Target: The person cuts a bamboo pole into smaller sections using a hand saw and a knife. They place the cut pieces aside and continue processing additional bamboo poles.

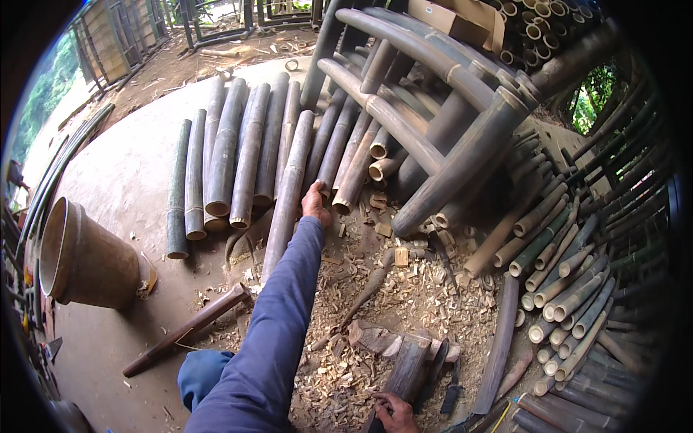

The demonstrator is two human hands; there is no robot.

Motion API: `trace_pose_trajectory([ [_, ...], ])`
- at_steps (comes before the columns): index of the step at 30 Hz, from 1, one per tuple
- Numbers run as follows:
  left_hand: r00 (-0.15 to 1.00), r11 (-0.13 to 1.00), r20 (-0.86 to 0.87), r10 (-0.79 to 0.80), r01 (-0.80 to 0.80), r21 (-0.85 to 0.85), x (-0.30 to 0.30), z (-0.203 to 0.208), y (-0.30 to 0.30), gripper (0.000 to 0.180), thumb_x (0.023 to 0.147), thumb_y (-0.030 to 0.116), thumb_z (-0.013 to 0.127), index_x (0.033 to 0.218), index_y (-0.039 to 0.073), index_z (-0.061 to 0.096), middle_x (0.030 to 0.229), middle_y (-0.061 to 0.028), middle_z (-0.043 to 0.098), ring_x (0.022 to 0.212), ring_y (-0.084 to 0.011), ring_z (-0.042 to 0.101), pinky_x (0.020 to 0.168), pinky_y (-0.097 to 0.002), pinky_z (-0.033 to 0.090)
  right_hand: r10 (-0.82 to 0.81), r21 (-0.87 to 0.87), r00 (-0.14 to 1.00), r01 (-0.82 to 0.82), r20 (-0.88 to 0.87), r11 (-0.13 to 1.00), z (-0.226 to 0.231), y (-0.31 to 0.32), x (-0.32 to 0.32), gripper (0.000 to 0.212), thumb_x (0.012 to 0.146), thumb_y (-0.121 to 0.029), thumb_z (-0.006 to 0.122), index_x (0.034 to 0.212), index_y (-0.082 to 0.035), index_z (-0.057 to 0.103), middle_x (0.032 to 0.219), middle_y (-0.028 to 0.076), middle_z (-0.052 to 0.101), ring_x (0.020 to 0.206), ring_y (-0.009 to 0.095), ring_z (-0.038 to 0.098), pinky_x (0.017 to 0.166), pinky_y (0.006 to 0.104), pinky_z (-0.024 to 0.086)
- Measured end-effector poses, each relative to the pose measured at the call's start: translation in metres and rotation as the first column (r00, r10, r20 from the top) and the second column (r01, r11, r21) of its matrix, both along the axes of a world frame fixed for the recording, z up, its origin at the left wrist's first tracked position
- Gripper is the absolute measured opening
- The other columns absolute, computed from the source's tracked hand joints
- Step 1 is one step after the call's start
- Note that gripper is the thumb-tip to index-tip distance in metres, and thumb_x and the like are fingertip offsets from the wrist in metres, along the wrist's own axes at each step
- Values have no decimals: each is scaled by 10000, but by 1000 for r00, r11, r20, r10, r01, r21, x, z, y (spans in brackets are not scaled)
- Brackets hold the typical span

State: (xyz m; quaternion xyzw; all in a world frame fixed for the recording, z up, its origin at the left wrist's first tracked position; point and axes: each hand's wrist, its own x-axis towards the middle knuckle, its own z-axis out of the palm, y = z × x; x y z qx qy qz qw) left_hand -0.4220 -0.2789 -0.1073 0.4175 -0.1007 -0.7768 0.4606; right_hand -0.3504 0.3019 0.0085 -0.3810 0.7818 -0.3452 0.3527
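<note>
My left arm, in a blue sleeve, reaches far forward. At its end my left hand (316, 204) is closed against the right side of a long greyish bamboo pole (289, 191), its fingers partly hidden. This pole stands out nearer than a row of cut bamboo poles (225, 148) leaning side by side at the back. At the lower edge my right hand (395, 415) has its fingers curled over a thick, dark bamboo piece (408, 364). That piece rests its far end on a pale, rough wooden block (375, 338). Dark narrow tools (453, 393) lie just right of it.
Wood chips (411, 299) cover the ground. A brown bucket (94, 252) stands at left, with a dark wooden stick (191, 328) nearer me. A large bamboo frame (433, 115) rises at back right. Stacked bamboo tubes (570, 303) fill the right side; a cardboard box (462, 22) sits behind.
</note>
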Motion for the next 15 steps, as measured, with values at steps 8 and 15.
trace_pose_trajectory([
  [8, 959, 998, -280, 50, -37, 51, 82, 43, 136, 410, 1020, 254, 506, 1389, 113, 618, 1231, -49, 635, 1088, -207, 577, 1047, -390, 432, -41, 15, 994, 43, -102, 999, -11, 9, 10, 311, 965, -200, 640, 1247, -75, 680, 1042, 206, 715, 886, 329, 695, 832, 430, 547],
  [15, 972, 969, -193, 132, -85, 233, 182, 109, 275, 424, 983, 246, 484, 1344, 74, 624, 1127, -76, 601, 1053, -215, 563, 1028, -364, 462, -28, -68, 979, 43, 204, 997, -4, -42, -17, 330, 977, -264, 624, 1192, -20, 677, 1004, 144, 711, 802, 229, 696, 726, 364, 548],
])
